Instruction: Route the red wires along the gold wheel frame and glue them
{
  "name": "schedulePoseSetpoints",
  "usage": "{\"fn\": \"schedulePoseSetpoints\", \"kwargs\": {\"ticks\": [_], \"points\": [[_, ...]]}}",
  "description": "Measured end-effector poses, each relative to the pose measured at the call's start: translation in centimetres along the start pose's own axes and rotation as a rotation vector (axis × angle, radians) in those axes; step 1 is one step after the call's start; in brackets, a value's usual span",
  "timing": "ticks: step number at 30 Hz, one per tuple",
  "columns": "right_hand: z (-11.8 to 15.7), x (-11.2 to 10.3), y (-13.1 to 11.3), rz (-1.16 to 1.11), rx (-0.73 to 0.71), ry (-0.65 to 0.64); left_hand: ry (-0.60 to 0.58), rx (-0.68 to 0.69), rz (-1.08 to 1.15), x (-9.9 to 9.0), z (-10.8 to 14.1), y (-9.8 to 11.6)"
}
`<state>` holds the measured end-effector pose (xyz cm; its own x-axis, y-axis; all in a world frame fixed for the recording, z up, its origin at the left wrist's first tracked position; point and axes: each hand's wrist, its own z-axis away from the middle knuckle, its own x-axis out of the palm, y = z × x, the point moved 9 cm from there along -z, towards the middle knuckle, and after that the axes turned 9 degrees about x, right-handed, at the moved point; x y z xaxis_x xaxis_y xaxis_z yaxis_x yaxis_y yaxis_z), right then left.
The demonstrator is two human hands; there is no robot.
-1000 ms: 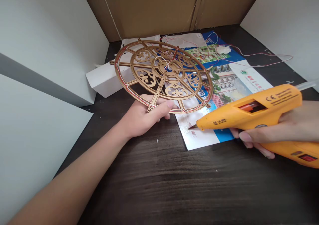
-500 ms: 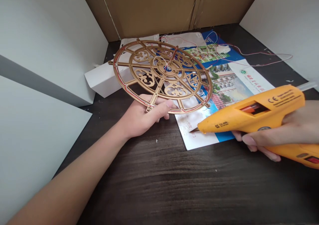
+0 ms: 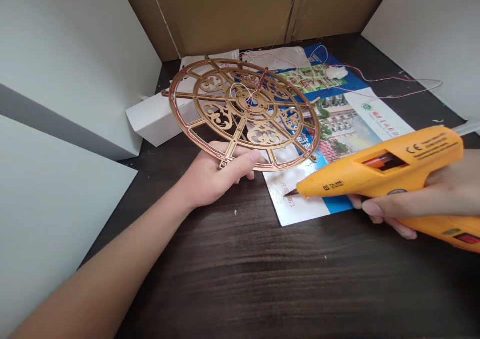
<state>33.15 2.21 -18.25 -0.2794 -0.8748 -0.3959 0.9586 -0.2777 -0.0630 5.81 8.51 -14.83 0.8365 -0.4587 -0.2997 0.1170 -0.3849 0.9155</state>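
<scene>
My left hand [image 3: 215,174] grips the lower edge of a round gold filigree frame [image 3: 247,104], shaped like a spoked wheel, with the thumb on top and the fingers beneath. Thin red and white wires run along its rim and gather at the hub. My right hand [image 3: 423,194] is wrapped around the handle of an orange hot glue gun [image 3: 390,171]. A glue stick sticks out of the gun's back end. Its metal nozzle [image 3: 291,193] points left and hangs just over the lower corner of a printed brochure [image 3: 348,124], close to the frame's rim.
The brochure lies on a dark wood table [image 3: 262,279]. A white box [image 3: 157,121] sits behind the frame. Red and white wires [image 3: 393,90] trail rightward past a white tuft [image 3: 337,72]. White panels [image 3: 67,69] and a cardboard back wall [image 3: 225,14] enclose the table.
The glue gun's body has turned slightly, its rear swinging right while the nozzle stays near the same spot. The frame remains in my left hand.
</scene>
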Motion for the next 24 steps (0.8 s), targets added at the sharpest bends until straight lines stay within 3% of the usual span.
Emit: {"fn": "schedulePoseSetpoints", "kwargs": {"ticks": [24], "points": [[-0.7,-0.46,0.56,0.012,-0.006,0.054,-0.004,0.02,-0.02,0.09,-0.01,0.3]]}}
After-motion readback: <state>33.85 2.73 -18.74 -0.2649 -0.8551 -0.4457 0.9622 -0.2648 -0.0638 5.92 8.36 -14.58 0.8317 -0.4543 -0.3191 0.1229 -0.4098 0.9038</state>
